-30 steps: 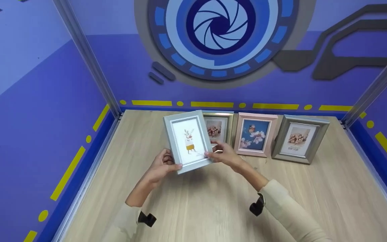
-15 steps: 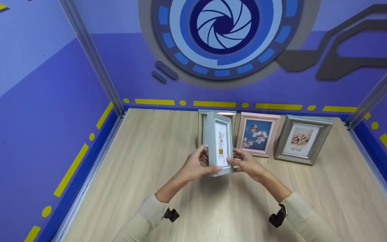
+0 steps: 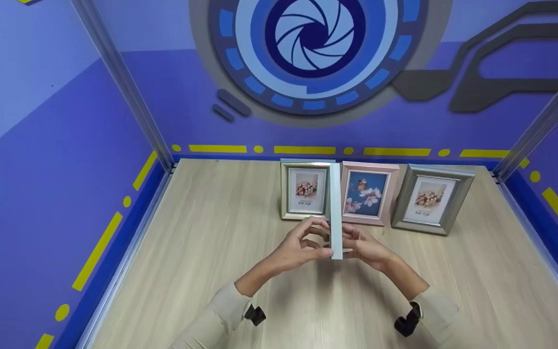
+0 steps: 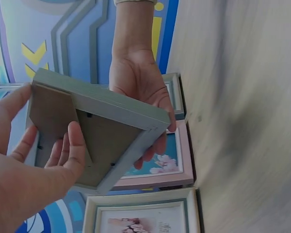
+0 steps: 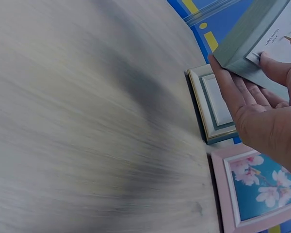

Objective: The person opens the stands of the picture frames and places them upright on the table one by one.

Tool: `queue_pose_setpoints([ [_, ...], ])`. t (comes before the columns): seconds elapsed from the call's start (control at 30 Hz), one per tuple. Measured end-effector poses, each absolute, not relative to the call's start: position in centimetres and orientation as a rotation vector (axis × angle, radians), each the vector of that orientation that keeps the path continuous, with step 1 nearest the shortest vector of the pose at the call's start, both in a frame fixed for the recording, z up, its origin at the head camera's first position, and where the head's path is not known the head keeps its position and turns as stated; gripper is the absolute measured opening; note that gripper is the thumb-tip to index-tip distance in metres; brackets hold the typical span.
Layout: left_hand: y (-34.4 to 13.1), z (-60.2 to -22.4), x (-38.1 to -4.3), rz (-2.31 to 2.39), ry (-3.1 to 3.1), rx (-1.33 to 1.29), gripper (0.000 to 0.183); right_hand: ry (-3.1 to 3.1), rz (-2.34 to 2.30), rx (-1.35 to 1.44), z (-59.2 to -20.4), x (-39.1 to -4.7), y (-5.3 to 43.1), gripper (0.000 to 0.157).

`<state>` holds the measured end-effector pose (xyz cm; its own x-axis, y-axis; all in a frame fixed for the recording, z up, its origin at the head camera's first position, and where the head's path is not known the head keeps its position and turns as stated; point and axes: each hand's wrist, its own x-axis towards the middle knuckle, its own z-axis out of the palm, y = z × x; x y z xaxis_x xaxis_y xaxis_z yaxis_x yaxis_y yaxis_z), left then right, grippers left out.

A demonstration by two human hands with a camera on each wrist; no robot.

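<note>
A light grey-green picture frame [image 3: 335,213] is held off the table, turned edge-on in the head view. My left hand [image 3: 296,249] grips its left side, thumb at the lower corner. In the left wrist view, fingers [image 4: 76,145] of that hand touch the brown backing board [image 4: 109,138] with its stand flap [image 4: 56,111]. From the other side my right hand [image 3: 368,249] holds the frame near its bottom. Its thumb lies on the picture face [image 5: 276,41] in the right wrist view, with the other fingers beneath the edge.
Behind stand a gold-rimmed picture frame [image 3: 284,194], a pink one [image 3: 392,194] with a blossom picture, and a darker silver-brown one [image 3: 458,198] at the right. They stand on a wooden table [image 3: 201,232], backed by a blue panel [image 3: 162,106].
The grey-green frame has moved right and turned from facing the head camera to edge-on. Both hands have moved right with it, uncovering the gold-rimmed frame.
</note>
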<state>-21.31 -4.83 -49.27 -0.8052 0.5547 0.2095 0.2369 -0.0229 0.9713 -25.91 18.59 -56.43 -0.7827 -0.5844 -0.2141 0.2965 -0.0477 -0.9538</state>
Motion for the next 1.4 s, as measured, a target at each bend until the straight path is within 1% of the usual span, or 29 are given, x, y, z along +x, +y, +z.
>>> queue_pose_setpoints([
  [0.23,-4.7,-48.1,-20.5,1.999,1.904,0.878,0.046,1.583,-1.903,-0.335,-56.9,-26.0,18.4,0.047],
  [0.5,-4.8,-48.4,-20.8,2.054,1.888,0.859,0.045,1.524,-1.937,-0.277,-57.4,-26.0,18.2,0.051],
  [0.77,-5.6,-47.8,-20.9,2.017,1.953,0.894,0.044,1.558,-1.951,-0.273,-57.7,-26.2,18.8,0.045],
  [1.0,-7.0,-47.9,-21.1,1.994,2.281,0.957,0.035,1.459,-2.028,-0.272,-57.8,-26.0,19.7,0.038],
  [1.13,-7.3,-48.9,-21.7,2.043,2.488,0.947,0.037,1.445,-2.05,-0.314,-57.8,-25.8,19.9,0.034],
  [1.2,-7.4,-49.1,-21.8,2.014,2.599,0.985,0.038,1.452,-2.055,-0.331,-57.7,-25.8,19.9,0.033],
  [1.3,-7.4,-49.3,-21.7,1.805,2.859,1.115,0.037,1.488,-2.051,-0.321,-57.5,-25.7,19.7,0.035],
  [1.4,-7.3,-49.4,-21.5,1.427,3.158,1.308,0.04,1.534,-2.055,-0.311,-57.5,-25.7,19.4,0.041],
])
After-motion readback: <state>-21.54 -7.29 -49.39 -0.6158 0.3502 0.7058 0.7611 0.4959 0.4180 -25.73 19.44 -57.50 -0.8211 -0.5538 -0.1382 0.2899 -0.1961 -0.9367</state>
